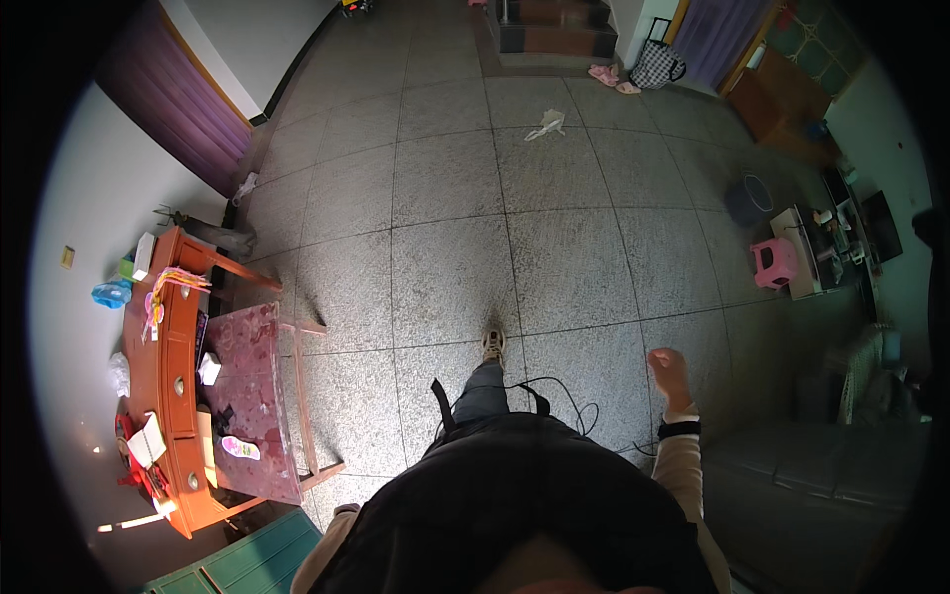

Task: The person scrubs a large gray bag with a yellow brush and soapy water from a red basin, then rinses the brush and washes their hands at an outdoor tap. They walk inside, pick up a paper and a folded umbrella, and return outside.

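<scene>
My right hand [669, 374] hangs out at my right side over the tiled floor, its fingers curled in and nothing showing in them. A black band [679, 429] circles that wrist below a light sleeve. Of my left arm only part of the light sleeve [325, 552] shows beside my body; the left hand itself is hidden. My shoe [493, 345] is out in front on the speckled floor tiles [445, 267]. A thin black cable [579, 401] loops beside my waist.
An orange desk [163, 366] and a dark red low table [252, 396] stand at left. A crumpled white piece [546, 126] lies on the floor ahead. At right are a pink stool [773, 263], a dark bucket [749, 200] and a dark sofa [821, 475]. Steps [554, 38] rise at the far end.
</scene>
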Action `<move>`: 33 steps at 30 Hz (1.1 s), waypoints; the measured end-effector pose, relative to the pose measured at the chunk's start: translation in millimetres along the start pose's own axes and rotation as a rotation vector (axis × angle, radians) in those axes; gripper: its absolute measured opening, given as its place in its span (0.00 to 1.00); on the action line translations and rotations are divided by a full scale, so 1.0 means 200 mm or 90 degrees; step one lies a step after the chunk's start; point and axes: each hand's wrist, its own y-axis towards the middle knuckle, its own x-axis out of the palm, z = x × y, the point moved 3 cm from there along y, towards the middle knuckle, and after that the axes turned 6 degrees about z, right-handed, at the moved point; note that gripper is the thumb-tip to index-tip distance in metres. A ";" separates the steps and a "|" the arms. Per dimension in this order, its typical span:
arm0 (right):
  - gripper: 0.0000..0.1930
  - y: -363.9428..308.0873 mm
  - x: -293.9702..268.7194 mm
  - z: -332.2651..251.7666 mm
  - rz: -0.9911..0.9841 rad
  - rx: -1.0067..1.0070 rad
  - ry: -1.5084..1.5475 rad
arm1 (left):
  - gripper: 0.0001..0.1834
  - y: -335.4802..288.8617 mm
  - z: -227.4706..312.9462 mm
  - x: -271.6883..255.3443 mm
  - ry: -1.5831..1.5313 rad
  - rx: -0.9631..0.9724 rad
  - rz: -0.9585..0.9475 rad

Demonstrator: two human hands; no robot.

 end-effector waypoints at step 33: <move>0.11 5.09 -0.01 -0.11 -0.095 0.075 -0.044 | 0.12 0.79 4.19 -3.18 0.113 0.088 -0.049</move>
